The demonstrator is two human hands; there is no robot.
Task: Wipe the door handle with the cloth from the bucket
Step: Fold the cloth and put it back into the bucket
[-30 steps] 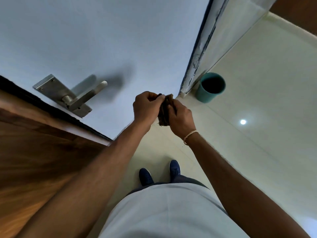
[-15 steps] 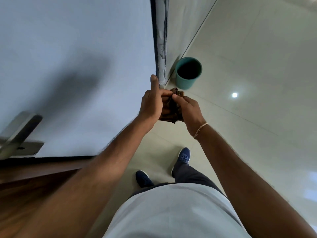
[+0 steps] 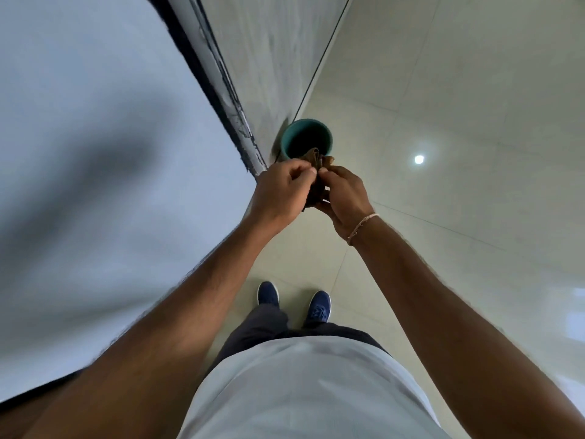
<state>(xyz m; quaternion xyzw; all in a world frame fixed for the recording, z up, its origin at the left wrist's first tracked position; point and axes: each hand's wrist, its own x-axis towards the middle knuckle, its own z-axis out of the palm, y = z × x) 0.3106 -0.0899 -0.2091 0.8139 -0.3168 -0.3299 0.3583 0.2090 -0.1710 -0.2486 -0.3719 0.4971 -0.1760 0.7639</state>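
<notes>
A small dark brown cloth [image 3: 316, 188] is bunched between my two hands at the centre of the view. My left hand [image 3: 281, 191] grips it from the left with curled fingers. My right hand [image 3: 343, 193] grips it from the right, a thin bracelet on its wrist. A teal bucket [image 3: 326, 134] stands on the floor just beyond my hands, by the foot of the door frame; its inside looks dark. The door handle is out of view.
The white door [image 3: 95, 153] fills the left side, its dark edge and frame [image 3: 228, 99] running down to the floor. Pale glossy floor tiles [image 3: 459, 122] spread to the right. My blue shoes [image 3: 292, 301] stand below my hands.
The view has swung right, so the door handle has left the frame. The bucket now sits directly beyond my hands. Both hands keep hold of the cloth.
</notes>
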